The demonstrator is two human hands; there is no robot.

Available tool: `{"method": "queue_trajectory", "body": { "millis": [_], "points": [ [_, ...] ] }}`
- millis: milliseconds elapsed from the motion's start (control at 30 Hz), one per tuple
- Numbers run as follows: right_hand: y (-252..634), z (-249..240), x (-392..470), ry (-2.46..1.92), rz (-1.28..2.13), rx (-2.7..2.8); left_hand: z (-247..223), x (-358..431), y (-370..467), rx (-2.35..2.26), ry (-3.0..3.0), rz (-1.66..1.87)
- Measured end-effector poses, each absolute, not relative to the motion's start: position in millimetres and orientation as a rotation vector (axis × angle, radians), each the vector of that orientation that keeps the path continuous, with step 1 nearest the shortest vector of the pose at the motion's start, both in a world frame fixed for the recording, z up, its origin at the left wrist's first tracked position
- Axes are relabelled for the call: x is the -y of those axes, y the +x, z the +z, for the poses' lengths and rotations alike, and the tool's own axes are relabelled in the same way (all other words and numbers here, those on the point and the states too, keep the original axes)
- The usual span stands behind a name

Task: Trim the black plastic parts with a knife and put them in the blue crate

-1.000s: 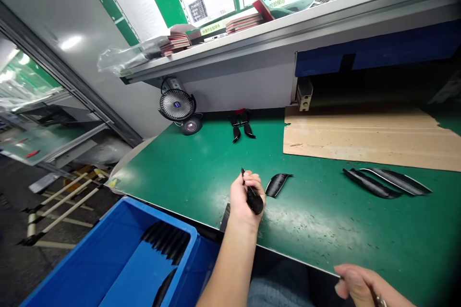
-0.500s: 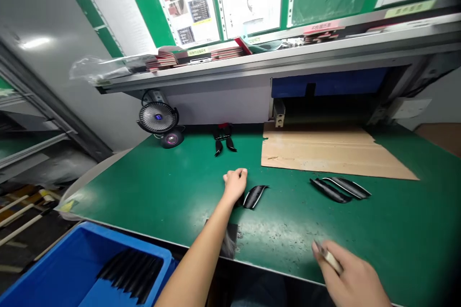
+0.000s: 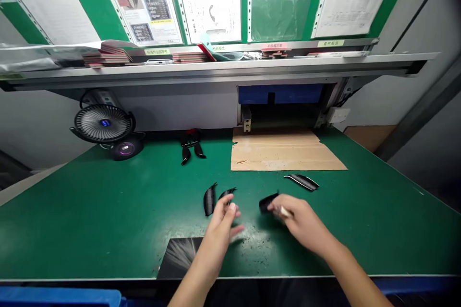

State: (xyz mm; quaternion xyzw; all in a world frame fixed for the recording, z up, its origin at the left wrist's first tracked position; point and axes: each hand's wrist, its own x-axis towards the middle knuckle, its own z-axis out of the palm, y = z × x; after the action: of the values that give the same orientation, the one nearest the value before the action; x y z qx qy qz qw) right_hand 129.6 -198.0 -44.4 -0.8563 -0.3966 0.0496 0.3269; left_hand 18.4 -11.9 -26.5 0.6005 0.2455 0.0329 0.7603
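Note:
My right hand (image 3: 300, 220) is closed over the middle of the bench, gripping a black curved plastic part (image 3: 267, 202) at its fingertips. A small tool with a pale handle (image 3: 285, 212) is held in the same hand; its tip is hidden. To the left, my left hand (image 3: 221, 223) is empty, with its fingers apart and slightly blurred. Just beyond it lie two more black curved parts, one standing clear on the left (image 3: 209, 199) and one partly covered by the fingers (image 3: 226, 193). Farther right rests another black part with a light edge (image 3: 301, 182).
A cardboard sheet (image 3: 284, 151) lies at the back of the green bench (image 3: 126, 220). Black pieces (image 3: 192, 146) and a fan (image 3: 104, 123) stand at the back left. A dark sheet (image 3: 178, 256) is at the front edge, and a blue bin (image 3: 61, 296) is below left. A shelf (image 3: 216, 72) overhangs.
My right hand has moved up and inward and taken a black part from the pair on the right, keeping the tool. My left hand has let go of a part and opened. The view has swung right.

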Motion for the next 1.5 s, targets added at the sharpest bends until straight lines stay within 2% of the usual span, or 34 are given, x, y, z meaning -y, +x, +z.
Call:
{"method": "queue_trajectory", "body": {
  "millis": [67, 133, 200, 267, 333, 400, 633, 900, 1200, 1500],
  "points": [
    [96.3, -30.1, 204.8, -2.037, 0.249, 1.291, -26.0, 23.3, 12.4, -0.506, 1.004, -0.132],
    [69.9, -24.8, 208.6, -1.875, 0.246, 1.459, -24.0, 35.9, 12.4, -0.454, 0.823, -0.194],
    [51.2, -31.5, 209.0, -1.844, 0.064, 1.365, -21.9, 47.5, 16.4, -0.452, 0.700, -0.025],
    [37.5, -45.6, 206.4, -1.891, -0.089, 0.987, -20.4, 56.5, 20.7, -0.483, 0.601, 0.287],
    [27.2, -58.1, 201.0, -1.893, -0.020, 0.625, -18.8, 62.1, 22.3, -0.499, 0.558, 0.563],
    [20.9, -63.7, 193.9, -1.866, 0.143, 0.510, -16.2, 64.5, 20.2, -0.495, 0.543, 0.697],
    [22.1, -64.0, 182.4, -1.825, 0.089, 0.785, -5.7, 51.7, 8.1, -0.555, 0.276, 0.343],
    [9.0, -83.9, 196.8, -1.864, 0.328, 0.756, -7.9, 38.5, 10.6, -0.612, 0.115, 0.643],
    [21.7, -59.5, 184.6, -1.816, 0.561, 0.765, -3.3, 46.5, 10.2, -0.597, 0.248, 0.697],
    [21.9, -59.6, 184.5, -1.919, 0.482, 0.786, -0.2, 50.4, 5.8, -0.632, 0.286, 0.712]
  ]
}}
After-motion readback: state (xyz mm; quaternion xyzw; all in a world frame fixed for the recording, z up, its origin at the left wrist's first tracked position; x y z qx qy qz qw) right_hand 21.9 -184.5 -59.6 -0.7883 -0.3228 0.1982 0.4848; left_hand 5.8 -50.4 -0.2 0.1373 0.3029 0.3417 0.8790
